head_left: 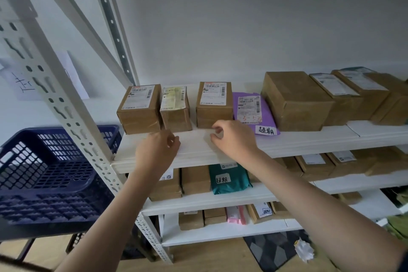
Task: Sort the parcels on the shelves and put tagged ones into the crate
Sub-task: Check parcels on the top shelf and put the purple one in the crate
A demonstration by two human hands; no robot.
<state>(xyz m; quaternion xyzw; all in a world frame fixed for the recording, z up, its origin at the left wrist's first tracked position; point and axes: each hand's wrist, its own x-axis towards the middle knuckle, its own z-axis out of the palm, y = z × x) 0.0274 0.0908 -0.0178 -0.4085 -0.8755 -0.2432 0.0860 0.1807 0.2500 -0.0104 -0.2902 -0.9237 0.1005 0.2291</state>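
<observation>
A row of brown cardboard parcels stands on the upper shelf (pixel 198 150). Among them lies a purple mailer bag (pixel 254 110) with a white handwritten tag (pixel 266 130) at its front. My right hand (pixel 234 137) hovers at the shelf's front edge, just left of the purple bag and below a small brown box (pixel 214 105), fingers curled and empty. My left hand (pixel 159 148) is at the shelf edge below two small boxes (pixel 141 109), fingers loosely curled around nothing. A dark blue plastic crate (pixel 44 174) sits to the left of the shelving. One shelf down lies a green mailer (pixel 229 179) with a handwritten tag.
A perforated metal upright (pixel 66 104) stands between the crate and the shelves. Larger brown boxes (pixel 295 101) fill the upper shelf's right side. Lower shelves hold more boxes and a pink parcel (pixel 237 215). A dark mat (pixel 273 252) and crumpled paper lie on the wooden floor.
</observation>
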